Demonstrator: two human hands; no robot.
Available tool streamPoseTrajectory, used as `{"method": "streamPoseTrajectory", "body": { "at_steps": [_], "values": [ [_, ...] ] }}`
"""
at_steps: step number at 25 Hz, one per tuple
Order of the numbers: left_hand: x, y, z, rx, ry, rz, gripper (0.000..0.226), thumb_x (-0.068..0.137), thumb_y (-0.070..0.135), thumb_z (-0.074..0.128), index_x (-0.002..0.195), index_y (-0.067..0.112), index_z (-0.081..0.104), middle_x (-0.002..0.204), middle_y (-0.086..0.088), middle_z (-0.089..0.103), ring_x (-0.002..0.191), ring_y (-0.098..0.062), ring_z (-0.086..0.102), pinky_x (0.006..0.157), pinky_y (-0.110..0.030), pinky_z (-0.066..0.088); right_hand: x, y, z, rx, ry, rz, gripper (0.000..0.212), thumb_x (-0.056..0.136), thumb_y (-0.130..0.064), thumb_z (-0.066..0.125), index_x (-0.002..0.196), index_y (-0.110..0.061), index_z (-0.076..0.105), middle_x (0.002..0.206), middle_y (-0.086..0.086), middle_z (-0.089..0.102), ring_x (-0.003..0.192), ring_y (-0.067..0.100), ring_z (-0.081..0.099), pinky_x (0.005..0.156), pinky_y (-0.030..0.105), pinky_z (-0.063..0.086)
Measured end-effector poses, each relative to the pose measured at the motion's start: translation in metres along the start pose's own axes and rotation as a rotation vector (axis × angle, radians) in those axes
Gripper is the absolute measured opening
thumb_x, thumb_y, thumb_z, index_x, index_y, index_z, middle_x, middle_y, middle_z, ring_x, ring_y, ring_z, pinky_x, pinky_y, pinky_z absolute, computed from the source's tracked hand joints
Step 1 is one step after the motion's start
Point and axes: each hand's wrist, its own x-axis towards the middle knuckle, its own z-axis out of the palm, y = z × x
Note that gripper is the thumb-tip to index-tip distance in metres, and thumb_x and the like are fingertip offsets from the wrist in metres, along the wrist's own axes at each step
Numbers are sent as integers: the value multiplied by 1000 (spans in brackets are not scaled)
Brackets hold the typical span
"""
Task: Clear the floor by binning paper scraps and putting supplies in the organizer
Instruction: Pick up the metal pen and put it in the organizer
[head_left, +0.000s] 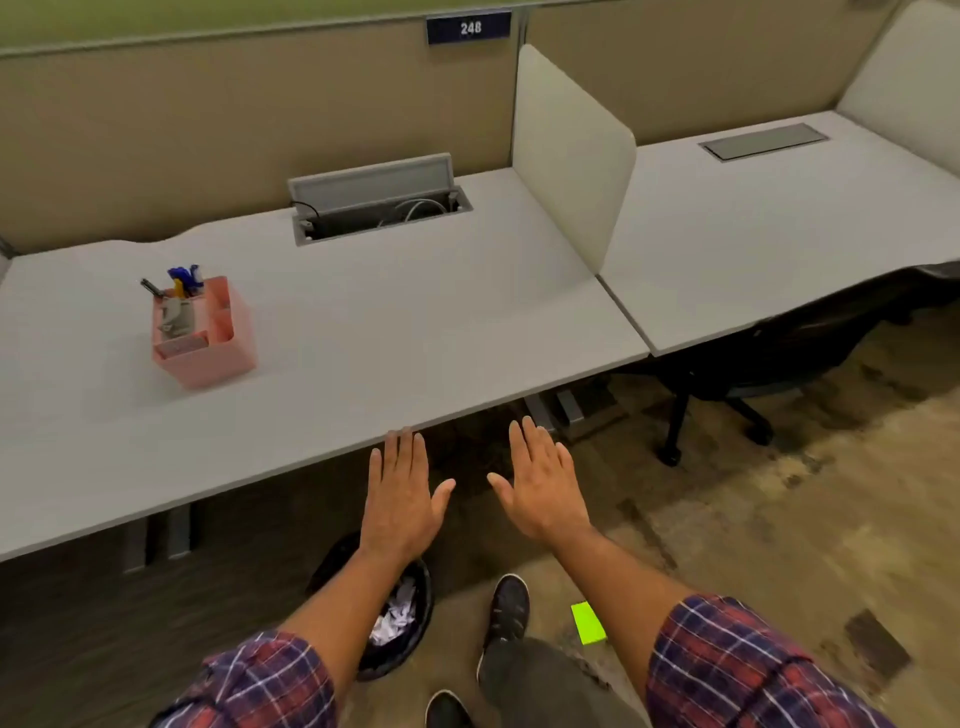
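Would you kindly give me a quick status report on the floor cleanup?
Left hand and right hand open, empty. Crumpled paper in the bin; pink organizer stocked on the desk. Green sticky pad on the floor, path clear.

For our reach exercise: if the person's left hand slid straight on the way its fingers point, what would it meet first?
Probably the front edge of the flat grey desk top: the open, empty left hand points forward with its fingertips at that edge, though their height relative to it is unclear.
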Motion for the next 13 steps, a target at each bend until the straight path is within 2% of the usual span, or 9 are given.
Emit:
{"method": "streamPoseTrajectory", "body": {
  "at_steps": [5, 10, 13],
  "values": [
    [-30, 72, 15, 22, -36, 63, 86, 102, 65, 19, 164, 4, 17, 174, -18, 16, 162, -36, 9, 131, -55, 17, -75, 86, -6, -10, 42, 126, 82, 100, -60, 38, 163, -14, 15, 172, 13, 17, 157, 32, 20, 125, 52, 24],
    [-49, 155, 50, 24, -108, 102, 85, 104, 63, 28, 164, 4, 20, 174, -17, 17, 163, -36, 10, 131, -55, 17, -125, 192, -1, -9, 22, 215, 82, 99, -59, 42, 162, -12, 20, 170, 14, 22, 155, 32, 26, 122, 51, 29],
    [-60, 206, 78, 47, -157, 92, 84, 103, 62, 28, 163, 4, 22, 173, -17, 20, 163, -36, 12, 131, -54, 17, -150, 256, 12, 27, -14, 243, 80, 99, -57, 44, 161, -11, 24, 168, 14, 27, 153, 33, 30, 122, 49, 30]
  ]
}}
